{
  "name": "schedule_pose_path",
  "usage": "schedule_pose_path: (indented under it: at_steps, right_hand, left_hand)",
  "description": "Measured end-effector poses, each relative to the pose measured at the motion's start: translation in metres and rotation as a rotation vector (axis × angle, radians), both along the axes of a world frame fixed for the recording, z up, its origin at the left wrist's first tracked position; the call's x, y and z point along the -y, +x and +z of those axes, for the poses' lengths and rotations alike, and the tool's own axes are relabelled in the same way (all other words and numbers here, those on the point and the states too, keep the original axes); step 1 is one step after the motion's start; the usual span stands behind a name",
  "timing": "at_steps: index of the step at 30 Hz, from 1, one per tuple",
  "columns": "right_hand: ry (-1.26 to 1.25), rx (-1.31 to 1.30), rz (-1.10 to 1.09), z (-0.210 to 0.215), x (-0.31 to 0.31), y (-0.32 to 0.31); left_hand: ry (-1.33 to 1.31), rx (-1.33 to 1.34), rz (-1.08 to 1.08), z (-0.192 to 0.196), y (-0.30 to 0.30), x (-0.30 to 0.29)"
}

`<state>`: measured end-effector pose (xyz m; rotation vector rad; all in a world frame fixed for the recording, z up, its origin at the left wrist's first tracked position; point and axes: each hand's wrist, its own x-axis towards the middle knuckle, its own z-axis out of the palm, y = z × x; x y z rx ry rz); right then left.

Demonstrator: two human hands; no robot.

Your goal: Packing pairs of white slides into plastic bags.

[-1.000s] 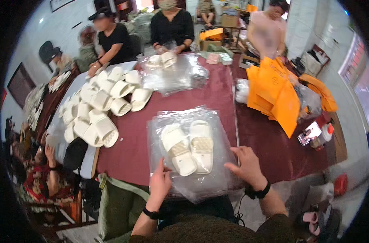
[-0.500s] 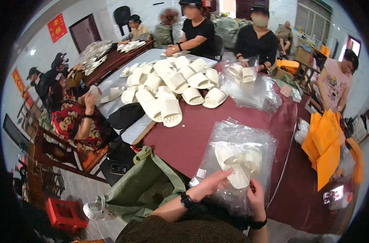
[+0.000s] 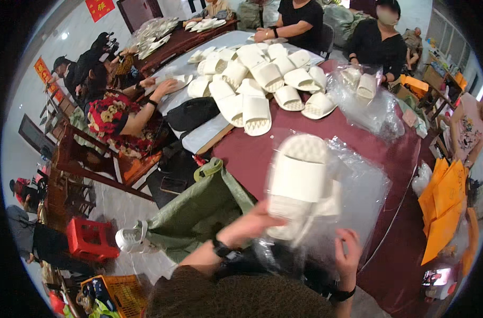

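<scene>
A pair of cream slippers in a clear plastic bag is raised off the table in front of me. My left hand grips the pair near the heel end, its thumb lying over the sole. To the right of the bag, my right hand is apart from the slippers, fingers loosely bent and spread with nothing visible in them. Beneath and beyond the pair lies a stack of flat clear bags on the dark red tablecloth. Past it is a large heap of loose cream slippers.
An olive-green sack hangs by the table's left edge, near a red plastic stool. Orange bags are at the right. Bagged slippers lie before a masked co-worker; a person in a floral top handles slippers at left.
My left hand has lifted the slippers off the bag stack, nearer to me. My right hand has come away from them. The view has shifted; the left co-worker's hands have lowered to the table.
</scene>
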<state>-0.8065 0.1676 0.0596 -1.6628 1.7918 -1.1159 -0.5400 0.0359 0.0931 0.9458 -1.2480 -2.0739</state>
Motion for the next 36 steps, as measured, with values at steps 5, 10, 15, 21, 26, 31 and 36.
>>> schedule_pose_path:
  at_steps: [5, 10, 15, 21, 26, 31, 36]
  right_hand:
    - [0.054, -0.273, -0.124, -0.029, 0.009, -0.01]
    - [-0.02, -0.416, -0.086, -0.034, 0.009, -0.002]
    - [-0.039, -0.448, -0.112, -0.039, 0.007, 0.0]
    - [-0.014, -0.476, -0.109, -0.045, 0.008, 0.0]
    - [-0.001, -0.486, -0.115, -0.051, 0.008, -0.003]
    - [0.004, -0.504, -0.16, -0.052, 0.005, -0.007]
    - [-0.036, -0.482, -0.139, -0.055, 0.004, -0.005]
  left_hand:
    - [-0.063, 0.056, 0.155, 0.042, 0.149, 0.0]
    - [-0.109, 0.645, 0.087, 0.032, 0.223, -0.001]
    - [-0.223, 0.914, -0.196, -0.071, 0.248, 0.012]
    - [-0.67, 1.566, -0.268, -0.146, 0.219, 0.03]
    - [-0.778, 1.176, -0.173, -0.087, 0.163, 0.06]
    - [-0.971, 0.89, 0.195, -0.007, 0.087, 0.137]
    - [-1.258, 1.345, 0.407, -0.032, 0.07, 0.276]
